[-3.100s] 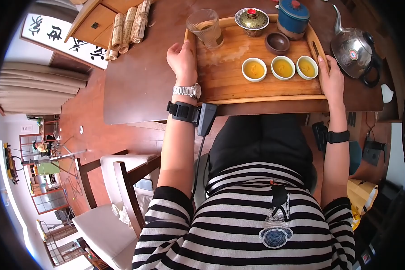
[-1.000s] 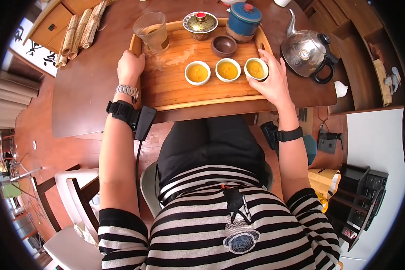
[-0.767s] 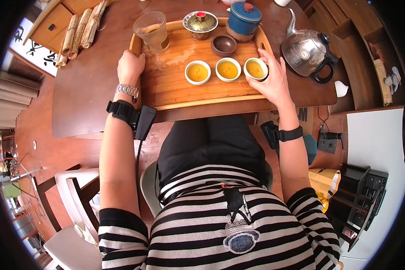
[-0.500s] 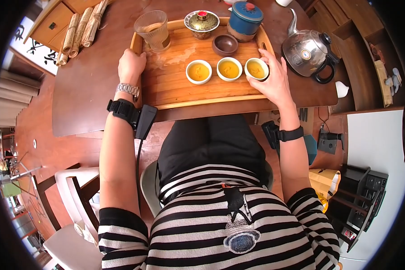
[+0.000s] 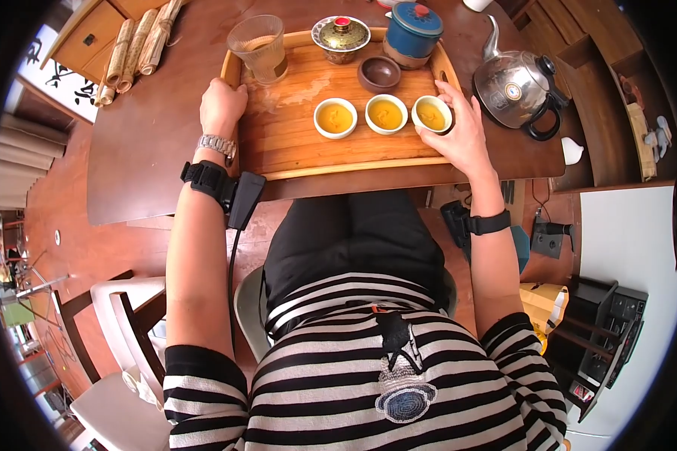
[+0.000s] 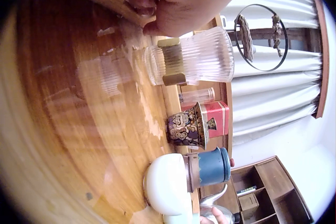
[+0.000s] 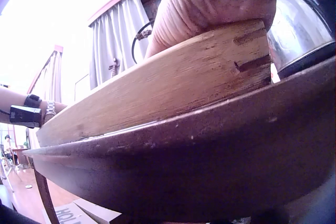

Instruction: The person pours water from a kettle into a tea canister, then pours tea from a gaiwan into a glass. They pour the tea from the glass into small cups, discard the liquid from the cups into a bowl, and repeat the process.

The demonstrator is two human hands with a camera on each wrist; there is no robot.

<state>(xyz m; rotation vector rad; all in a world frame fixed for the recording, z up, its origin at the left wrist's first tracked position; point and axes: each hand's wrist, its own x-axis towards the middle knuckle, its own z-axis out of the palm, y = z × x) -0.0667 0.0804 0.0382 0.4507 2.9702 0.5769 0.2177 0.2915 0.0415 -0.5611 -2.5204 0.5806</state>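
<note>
A wooden tray (image 5: 286,143) lies on the dark table, bearing three white teacups of yellow tea in a row. My left hand (image 5: 222,109) grips its left side; in the left wrist view a fingertip (image 6: 142,2) shows through the handle slot. At the tray's right end, my right hand (image 5: 466,139) holds the rightmost teacup (image 5: 432,115) at its rim between thumb and fingers. The middle teacup (image 5: 387,114) and the left teacup (image 5: 335,119) stand beside it. In the right wrist view the tray's wall hides that cup.
Behind the cups on the tray are a ribbed glass pitcher (image 5: 259,51), a lidded gaiwan (image 5: 341,36), a small brown bowl (image 5: 379,74) and a blue canister (image 5: 414,34). A steel kettle (image 5: 515,90) stands right of the tray. Bamboo scrolls (image 5: 139,49) lie at far left.
My right hand has left the tray's right handle and taken hold of the rightmost teacup. My left hand stays on the tray. The head view has shifted to the right.
</note>
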